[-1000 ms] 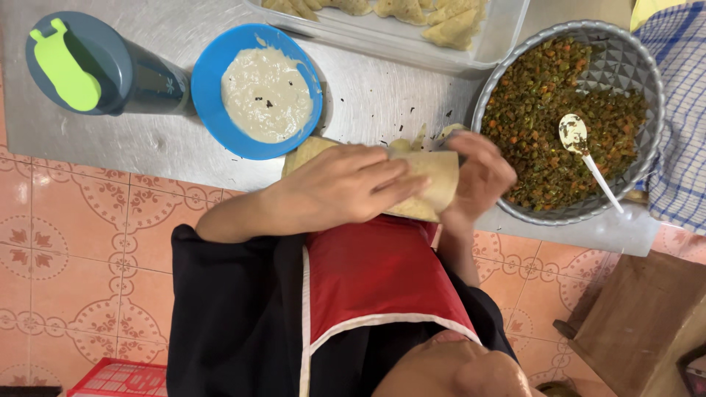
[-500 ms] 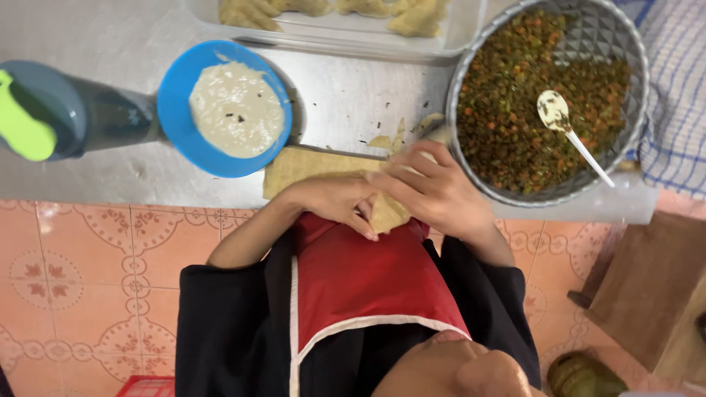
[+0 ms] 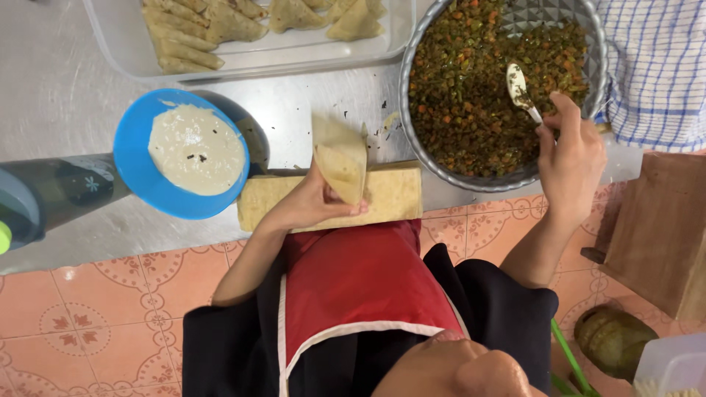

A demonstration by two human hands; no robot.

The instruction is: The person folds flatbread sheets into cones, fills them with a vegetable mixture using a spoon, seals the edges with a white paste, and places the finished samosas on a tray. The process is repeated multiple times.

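Observation:
My left hand (image 3: 305, 206) holds a pastry cone (image 3: 340, 156) folded from a thin dough sheet, its open mouth turned up and away from me. Under it a stack of pale dough sheets (image 3: 390, 192) lies at the counter's near edge. My right hand (image 3: 570, 158) grips the handle of a white spoon (image 3: 519, 87) whose bowl rests in the chopped green and orange filling in a large metal bowl (image 3: 423, 151).
A blue bowl (image 3: 140, 176) of whitish paste stands left of the sheets. A clear tray (image 3: 257, 59) of folded pastries sits at the back. A dark bottle (image 3: 51, 195) lies at far left, a checked cloth (image 3: 654, 73) at far right, a wooden stool (image 3: 662, 228) beside me.
Both hands were folding a dough sheet together. Now the left hand alone holds the finished cone, and the right hand has moved right and taken the spoon in the filling bowl.

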